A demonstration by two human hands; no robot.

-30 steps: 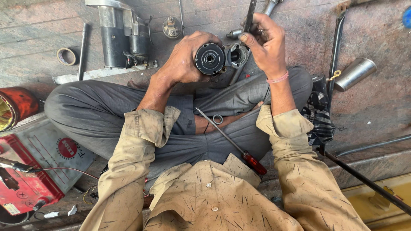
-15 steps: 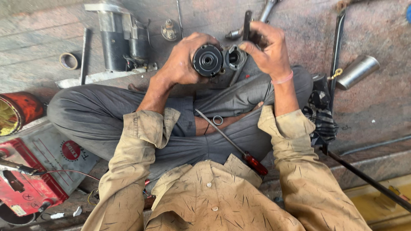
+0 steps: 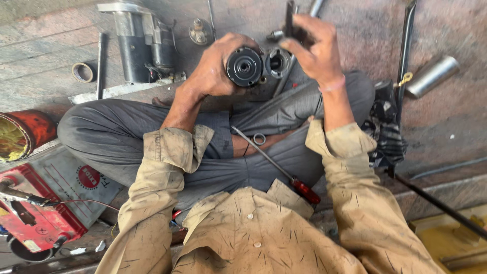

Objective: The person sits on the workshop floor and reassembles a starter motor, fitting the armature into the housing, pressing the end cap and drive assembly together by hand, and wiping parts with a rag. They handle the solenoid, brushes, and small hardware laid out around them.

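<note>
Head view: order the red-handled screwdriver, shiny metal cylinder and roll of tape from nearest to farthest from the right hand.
From the right hand:
1. Shiny metal cylinder, on the floor to its right.
2. Red-handled screwdriver, below, on the lap.
3. Roll of tape, far left on the floor.

Screwdriver point(image 3: 276, 165) on lap (red handle), tape roll point(image 3: 82, 72).

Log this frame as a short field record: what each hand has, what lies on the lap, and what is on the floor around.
left hand: grips a round black motor part, its end face toward the camera
right hand: holds a dark tool at a smaller metal part beside it
lap: red-handled screwdriver, small metal ring
floor left: starter motor, tape roll, red battery
floor right: metal cylinder
</note>
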